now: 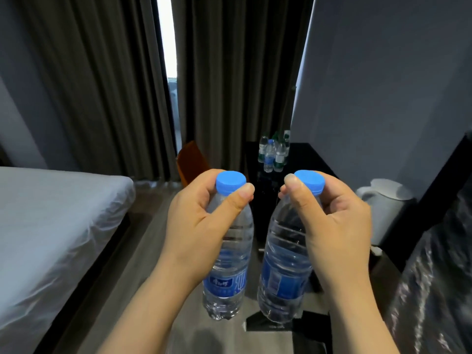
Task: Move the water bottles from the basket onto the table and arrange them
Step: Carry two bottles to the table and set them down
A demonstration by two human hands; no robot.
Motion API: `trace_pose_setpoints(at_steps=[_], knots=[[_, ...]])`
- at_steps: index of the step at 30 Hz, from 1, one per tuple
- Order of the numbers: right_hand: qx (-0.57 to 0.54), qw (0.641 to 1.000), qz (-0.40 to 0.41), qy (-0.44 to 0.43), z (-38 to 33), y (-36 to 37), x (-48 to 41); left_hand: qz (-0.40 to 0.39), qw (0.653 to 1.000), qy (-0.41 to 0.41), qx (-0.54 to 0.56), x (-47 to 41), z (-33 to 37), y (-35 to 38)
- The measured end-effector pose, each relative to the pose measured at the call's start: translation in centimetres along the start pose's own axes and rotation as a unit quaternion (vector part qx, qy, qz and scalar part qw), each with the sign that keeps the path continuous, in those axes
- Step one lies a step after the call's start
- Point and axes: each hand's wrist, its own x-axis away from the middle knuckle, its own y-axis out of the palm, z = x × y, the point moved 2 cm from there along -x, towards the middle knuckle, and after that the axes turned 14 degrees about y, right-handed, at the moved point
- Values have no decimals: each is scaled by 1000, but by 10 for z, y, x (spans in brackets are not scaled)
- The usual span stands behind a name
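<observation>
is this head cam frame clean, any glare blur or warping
Head view: dim room, with the curtain gap blown out white; left bottle and right bottle sharp; the far bottles on the table small and soft; wide-angle warping tilts the wall edge; the glossy sheet at right is smeared.

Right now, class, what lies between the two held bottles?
Nothing. The head view shows a bare gap between the left bottle and the right bottle, with only the dark table beyond.
</observation>
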Motion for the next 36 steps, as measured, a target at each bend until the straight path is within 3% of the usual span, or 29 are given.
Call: trace_pose_setpoints(at_steps=[8,16,26,32,36], knots=[[1,999,-28,33,53,24,-110,30,999,-37,23,-71,-85,24],[34,999,-6,41,110,74,-203,24,996,-66,59,-142,-192,29],[53,995,64,52,158,150,-319,-25,993,-57,99,-257,-321,15],[43,992,98,67,188,162,-387,-53,989,-80,112,-309,-384,40],[56,990,109,71,224,162,-443,-82,989,-52,114,-350,-427,69]])
